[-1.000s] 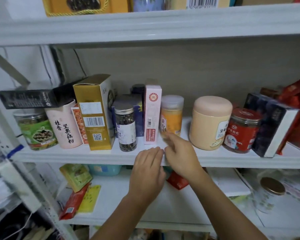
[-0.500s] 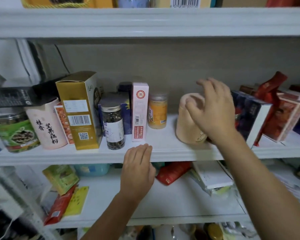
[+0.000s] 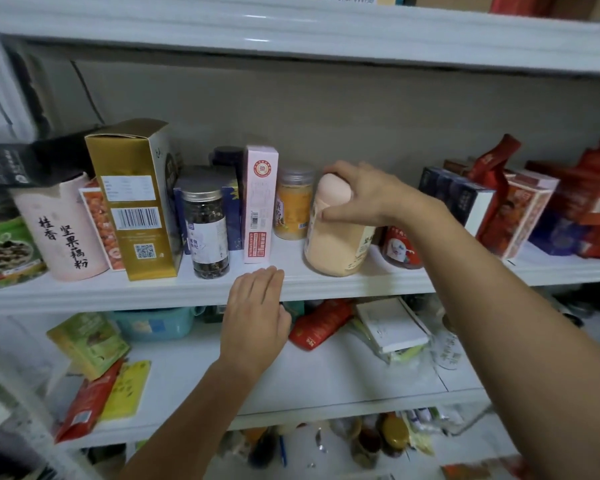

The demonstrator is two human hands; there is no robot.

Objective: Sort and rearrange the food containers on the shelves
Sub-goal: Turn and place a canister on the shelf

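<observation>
White shelf (image 3: 326,285); right hand (image 3: 368,195) grips tilted beige canister (image 3: 336,244) beside orange-powder jar (image 3: 293,209).

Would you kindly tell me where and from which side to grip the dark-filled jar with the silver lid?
Probably round the silver lid and the glass below, coming from the front and above. The jar stands upright at the front edge of the shelf, with the gold box close on its left and the blue box behind, so its front and top are most open.

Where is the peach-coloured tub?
In the head view, the peach-coloured tub stands right of centre on the middle shelf, gripped at its lid by the right hand, between a yellow jar and a red jar.
</observation>
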